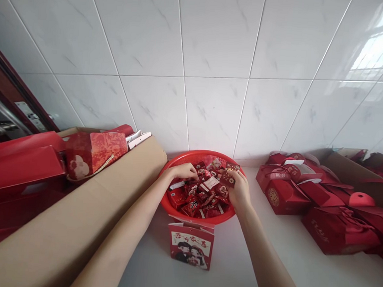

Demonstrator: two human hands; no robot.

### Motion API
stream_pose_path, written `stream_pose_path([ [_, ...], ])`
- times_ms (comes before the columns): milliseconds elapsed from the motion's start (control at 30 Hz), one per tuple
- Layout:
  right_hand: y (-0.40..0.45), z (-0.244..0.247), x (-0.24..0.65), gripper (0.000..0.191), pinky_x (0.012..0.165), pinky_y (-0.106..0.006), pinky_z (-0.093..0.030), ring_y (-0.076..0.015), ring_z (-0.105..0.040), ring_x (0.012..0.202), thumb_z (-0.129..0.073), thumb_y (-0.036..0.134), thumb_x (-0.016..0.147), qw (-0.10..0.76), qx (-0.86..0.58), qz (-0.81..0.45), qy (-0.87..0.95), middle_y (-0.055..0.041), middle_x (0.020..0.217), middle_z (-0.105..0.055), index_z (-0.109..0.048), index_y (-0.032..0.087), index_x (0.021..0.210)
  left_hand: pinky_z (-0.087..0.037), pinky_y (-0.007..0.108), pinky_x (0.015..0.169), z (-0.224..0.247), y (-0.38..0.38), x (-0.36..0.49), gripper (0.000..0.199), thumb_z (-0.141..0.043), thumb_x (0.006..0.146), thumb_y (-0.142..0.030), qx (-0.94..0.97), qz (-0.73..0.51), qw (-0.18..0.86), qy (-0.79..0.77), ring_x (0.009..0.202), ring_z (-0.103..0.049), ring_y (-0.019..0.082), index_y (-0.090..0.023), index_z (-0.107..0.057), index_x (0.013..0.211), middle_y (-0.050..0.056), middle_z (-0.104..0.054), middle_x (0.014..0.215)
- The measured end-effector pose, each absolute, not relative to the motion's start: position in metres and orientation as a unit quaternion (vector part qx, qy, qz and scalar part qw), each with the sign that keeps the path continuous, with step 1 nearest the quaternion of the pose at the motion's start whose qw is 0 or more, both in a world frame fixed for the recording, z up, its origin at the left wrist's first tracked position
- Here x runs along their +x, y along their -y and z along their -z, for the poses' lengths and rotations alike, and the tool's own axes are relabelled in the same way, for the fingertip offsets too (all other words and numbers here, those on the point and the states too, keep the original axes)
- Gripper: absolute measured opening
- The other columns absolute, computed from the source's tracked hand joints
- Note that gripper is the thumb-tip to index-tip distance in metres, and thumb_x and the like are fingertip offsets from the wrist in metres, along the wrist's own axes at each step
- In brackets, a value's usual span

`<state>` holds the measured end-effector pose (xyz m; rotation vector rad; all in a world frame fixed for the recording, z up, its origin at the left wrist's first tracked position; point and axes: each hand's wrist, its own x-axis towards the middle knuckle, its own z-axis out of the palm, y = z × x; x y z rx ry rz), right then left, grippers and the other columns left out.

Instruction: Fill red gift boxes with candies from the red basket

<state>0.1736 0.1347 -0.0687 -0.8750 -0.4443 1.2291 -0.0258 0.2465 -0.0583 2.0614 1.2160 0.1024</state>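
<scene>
A red plastic basket [194, 155] stands against the tiled wall, filled with red-wrapped candies [191, 206]. My left hand [185, 172] reaches over its left side, fingers curled down at the candies; whatever they may pinch is hidden. Over the basket's right side, my right hand [240, 187] is closed on a dark red packet [231, 174] with pale printed patterns. Just in front of the basket, a red and cream gift box [191, 247] stands upright, its top flaps raised and a cartoon couple printed on its front.
A long cardboard carton [110, 199] at left holds red boxes and bags [95, 150]. Several red gift boxes [285, 194] with ribbons sit at right, near another cardboard carton [345, 170]. The white tabletop [232, 267] shows between them. A door handle [4, 127] is at far left.
</scene>
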Motion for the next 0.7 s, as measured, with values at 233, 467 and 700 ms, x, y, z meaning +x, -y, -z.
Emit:
stream_pose_path([
  [233, -0.133, 0.066, 0.172, 0.016, 0.054, -0.028, -0.055, -0.0192, -0.068, 0.061, -0.069, 0.022, 0.055, 0.720, -0.391, -0.542, 0.187, -0.0047, 0.070, -0.074, -0.060, 0.019, 0.068, -0.030, 0.026, 0.055, 0.050, -0.241, -0.011, 0.030, -0.054, 0.072, -0.043, 0.799, -0.132, 0.380, -0.446, 0.057, -0.041, 0.013, -0.018, -0.060, 0.058, -0.002, -0.053, 0.058],
  [467, -0.134, 0.069, 0.173, 0.017, 0.050, -0.028, -0.053, -0.0200, -0.068, 0.061, -0.069, 0.024, 0.058, 0.720, -0.388, -0.538, 0.201, -0.0040, 0.073, -0.075, -0.059, 0.020, 0.071, -0.028, 0.025, 0.051, 0.047, -0.242, -0.013, 0.025, -0.052, 0.073, -0.032, 0.788, -0.145, 0.347, -0.488, 0.050, -0.038, 0.011, -0.018, -0.056, 0.052, -0.003, -0.048, 0.051],
  [700, -0.133, 0.066, 0.172, 0.020, 0.053, -0.028, -0.054, -0.0189, -0.068, 0.060, -0.071, 0.025, 0.056, 0.723, -0.388, -0.538, 0.195, -0.0031, 0.069, -0.073, -0.061, 0.020, 0.072, -0.036, 0.023, 0.050, 0.056, -0.250, -0.019, 0.035, -0.053, 0.069, -0.013, 0.791, -0.101, 0.308, -0.519, 0.050, -0.051, 0.012, -0.020, -0.075, 0.094, -0.002, -0.069, 0.069],
])
